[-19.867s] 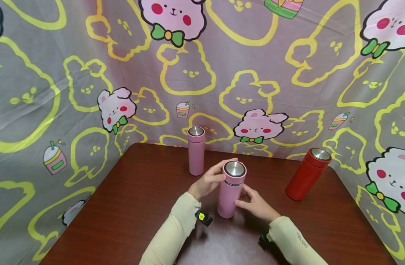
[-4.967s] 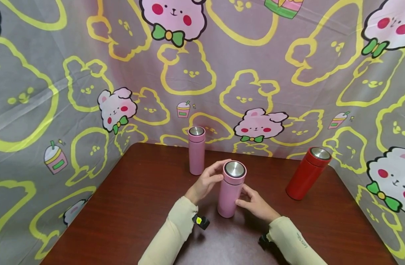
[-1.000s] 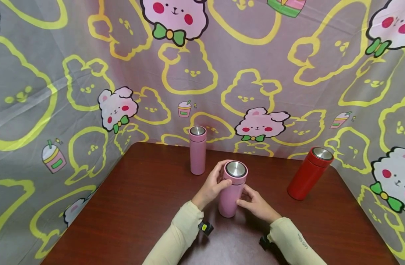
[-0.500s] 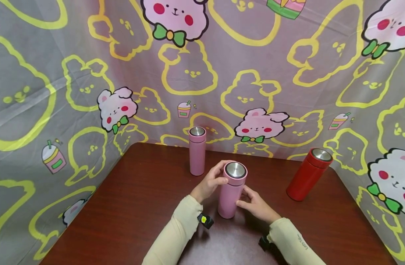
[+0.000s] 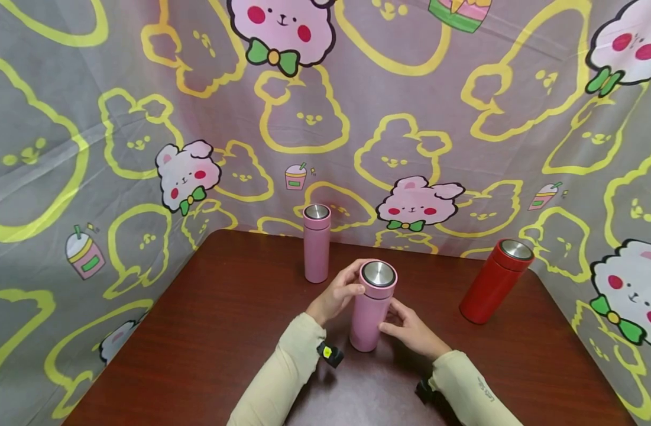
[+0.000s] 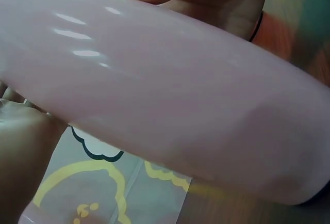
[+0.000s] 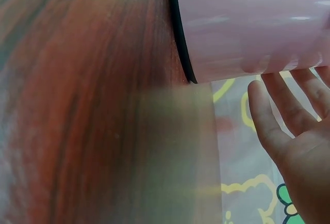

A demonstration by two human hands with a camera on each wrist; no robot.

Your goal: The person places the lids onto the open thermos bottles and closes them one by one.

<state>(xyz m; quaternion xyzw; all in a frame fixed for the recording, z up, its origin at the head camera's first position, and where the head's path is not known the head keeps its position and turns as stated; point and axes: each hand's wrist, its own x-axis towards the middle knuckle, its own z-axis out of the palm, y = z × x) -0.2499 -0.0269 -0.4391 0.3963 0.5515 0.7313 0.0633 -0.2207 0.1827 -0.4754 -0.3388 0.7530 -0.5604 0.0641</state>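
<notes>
A pink thermos bottle (image 5: 370, 319) with a steel-topped lid (image 5: 379, 274) stands at the middle of the table, its black base (image 7: 183, 35) against the wood in the right wrist view. My left hand (image 5: 336, 296) holds the lid from the left, thumb in front and fingers reaching behind. Lower down, my right hand (image 5: 414, 332) grips the body from the right, its thumb on the near side. A thin dark seam runs between lid and body. The pink body (image 6: 165, 90) fills much of the left wrist view, covering parts of both hands.
A second pink thermos (image 5: 317, 245) stands upright behind and left of the held one. To the right is a red thermos (image 5: 495, 283). A cartoon-print cloth (image 5: 325, 89) hangs around the back and sides of the brown table (image 5: 208, 331).
Long ago a shiny ring showed between lid and body; now only a dark seam does. Over the last second my left thumb drew back leftward across the lid. My right hand stayed put.
</notes>
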